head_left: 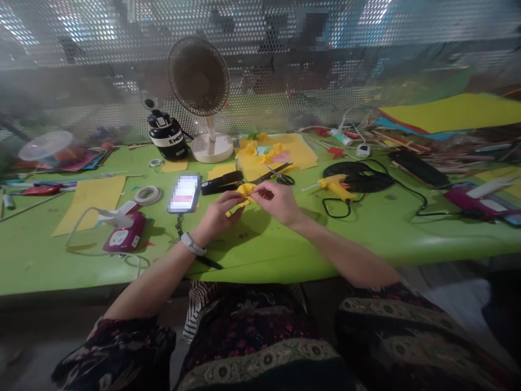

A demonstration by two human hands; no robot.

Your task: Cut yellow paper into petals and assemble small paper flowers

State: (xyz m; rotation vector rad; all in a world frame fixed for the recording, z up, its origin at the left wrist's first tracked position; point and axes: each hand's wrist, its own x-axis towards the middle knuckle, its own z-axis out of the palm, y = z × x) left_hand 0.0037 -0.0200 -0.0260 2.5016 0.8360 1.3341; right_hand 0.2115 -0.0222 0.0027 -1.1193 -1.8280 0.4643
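Observation:
Between my two hands, above the green table [260,247], is a small yellow paper piece [246,191] with curled, petal-like edges. My left hand [218,217] pinches its left side, a pale watch on the wrist. The fingers of my right hand [280,201] are closed on its right side. Just behind the hands lie a black stapler [222,182] and scissors [280,175]. A yellow glue gun [338,186] rests to the right. Several yellow paper flowers [260,152] lie on yellow sheets farther back.
A fan [211,147] and a black bottle [167,137] stand at the back. A lit phone [184,193], a tape roll [147,195] and a purple power socket [125,232] are at left. Coloured sheets [451,113] and a black phone [418,168] lie at right.

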